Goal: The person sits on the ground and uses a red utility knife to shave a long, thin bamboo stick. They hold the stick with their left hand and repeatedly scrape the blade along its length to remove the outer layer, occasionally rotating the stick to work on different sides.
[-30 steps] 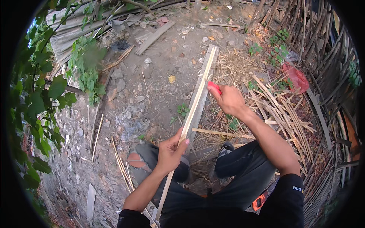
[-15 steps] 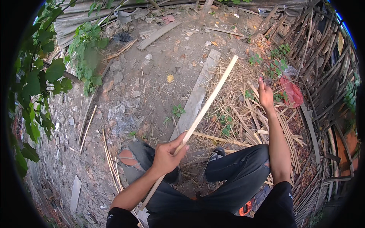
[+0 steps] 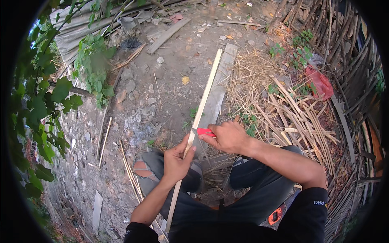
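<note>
Black short-sleeved shirt point(image 3: 312, 210), small white mark on the right sleeve. Dark grey trousers point(image 3: 259, 190), torn open at the left knee. Forearms and both hands bare.

A grey plank point(image 3: 216, 95) lies flat on the bare dirt ground point(image 3: 170, 89), running away to the far side. Right of it spreads dry straw point(image 3: 251, 77) and a heap of split bamboo strips point(image 3: 302, 121). A red plastic bag point(image 3: 320, 83) sits at the far right, beside a stack of long poles point(image 3: 344, 52). A short wooden board point(image 3: 167, 35) rests at the far side near a grey sheet point(image 3: 77, 38). Green leafy vines point(image 3: 44, 101) fill the left edge. A small yellow leaf point(image 3: 185, 80) lies on the dirt. A few thin sticks point(image 3: 103, 135) lie at the near left.
</note>
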`<state>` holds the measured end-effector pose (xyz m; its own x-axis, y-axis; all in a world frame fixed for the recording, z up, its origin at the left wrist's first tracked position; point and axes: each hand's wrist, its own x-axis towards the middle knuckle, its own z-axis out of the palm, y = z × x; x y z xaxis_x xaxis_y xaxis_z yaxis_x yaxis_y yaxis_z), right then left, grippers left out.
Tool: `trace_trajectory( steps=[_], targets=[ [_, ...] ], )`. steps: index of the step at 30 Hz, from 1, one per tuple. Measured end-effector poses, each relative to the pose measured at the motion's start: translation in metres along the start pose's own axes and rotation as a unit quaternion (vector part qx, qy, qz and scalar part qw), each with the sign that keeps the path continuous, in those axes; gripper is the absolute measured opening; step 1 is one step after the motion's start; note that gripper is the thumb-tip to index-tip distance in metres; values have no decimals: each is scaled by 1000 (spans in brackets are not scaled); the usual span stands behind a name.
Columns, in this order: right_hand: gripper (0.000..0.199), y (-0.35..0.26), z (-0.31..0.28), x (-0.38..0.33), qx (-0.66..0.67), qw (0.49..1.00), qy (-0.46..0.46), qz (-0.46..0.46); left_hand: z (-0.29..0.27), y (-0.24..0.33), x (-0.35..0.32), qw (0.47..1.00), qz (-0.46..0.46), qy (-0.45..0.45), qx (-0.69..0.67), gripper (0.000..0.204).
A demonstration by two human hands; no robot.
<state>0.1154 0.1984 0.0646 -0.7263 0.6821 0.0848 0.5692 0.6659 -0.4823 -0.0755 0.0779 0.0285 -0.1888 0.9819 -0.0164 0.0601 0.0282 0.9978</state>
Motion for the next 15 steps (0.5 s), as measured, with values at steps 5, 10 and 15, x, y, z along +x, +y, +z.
trace_trajectory(
  steps=[5,10,15],
  targets=[
    [56,21,0,18,-75,995,66,22,-3,8,7,999,-26,-21,0,51],
    [70,80,-40,41,-28,971,96,217,-7,-7,-11,998,-9,-61,1,50],
    [83,247,-93,16,24,852,276,444,6,-7,-15,987,48,-151,30,49]
  ],
)
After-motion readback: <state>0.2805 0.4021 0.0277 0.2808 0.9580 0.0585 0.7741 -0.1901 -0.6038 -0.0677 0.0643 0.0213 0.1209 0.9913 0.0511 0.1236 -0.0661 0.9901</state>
